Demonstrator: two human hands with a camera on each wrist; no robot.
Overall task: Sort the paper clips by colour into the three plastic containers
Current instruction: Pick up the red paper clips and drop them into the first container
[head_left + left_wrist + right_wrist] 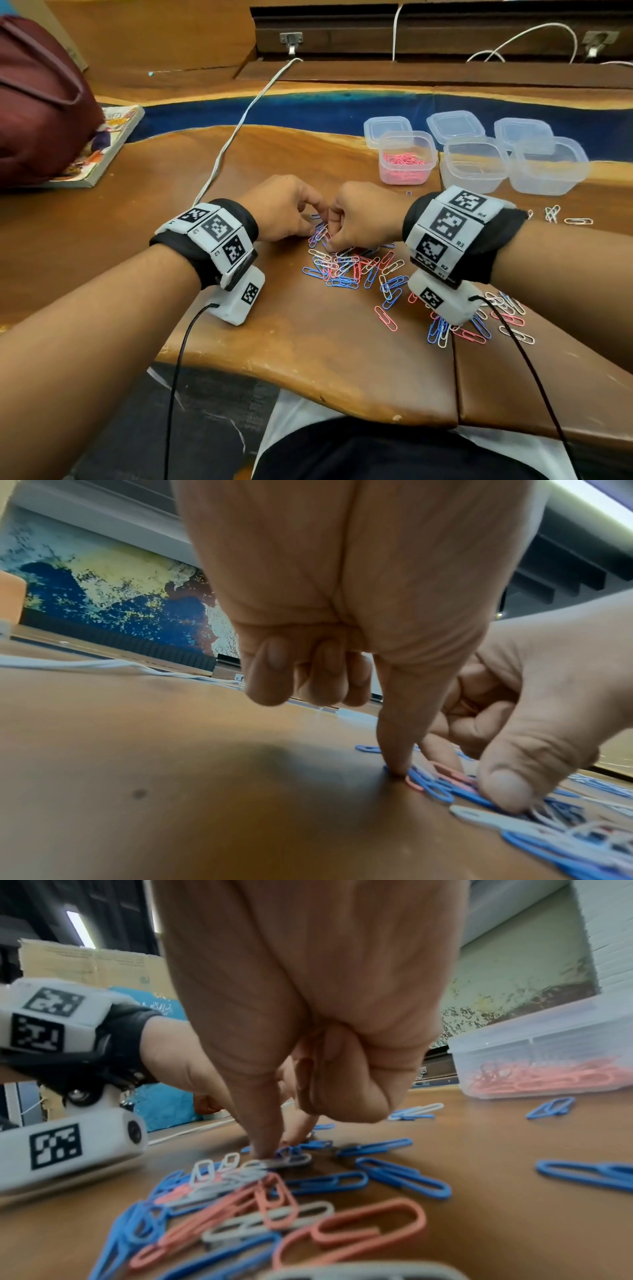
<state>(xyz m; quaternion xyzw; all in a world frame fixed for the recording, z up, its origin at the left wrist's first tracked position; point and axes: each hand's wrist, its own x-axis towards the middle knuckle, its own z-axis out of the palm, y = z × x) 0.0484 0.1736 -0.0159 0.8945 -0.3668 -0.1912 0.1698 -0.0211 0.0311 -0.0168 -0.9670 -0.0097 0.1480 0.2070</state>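
While the table point(281, 342) carries the whole job, I read progress as roughly a third at best. Three plastic containers sit ahead and to the right of my hands: the near-left container point(407, 158) holds only pink clips, the middle container point(474, 163) and right container point(548, 166) look almost empty; I can't tell if anything is in them. Three lids point(455, 125) lie just behind them.

Left to do: all blue, all white, leftover pink. The main pile point(346, 270) of paper clips lies directly under and just behind both hands, mixed in three colours. A second scatter point(479, 323) sits under and right of my right wrist. A few white strays point(552, 213) lie right of the right hand, near the containers.

No common heading: clips lie flat, long axes in every direction, many overlapping. The nearest pink clip point(352, 1231) in the right wrist view runs roughly left-right.

Left hand point(281, 209): index fingertip point(397, 767) presses down at the pile's far edge, other fingers curled, nothing held. Right hand point(363, 216): mostly curled, fingertips point(263, 1148) down on clips at the far edge; whether it has one pinched, I can't tell.
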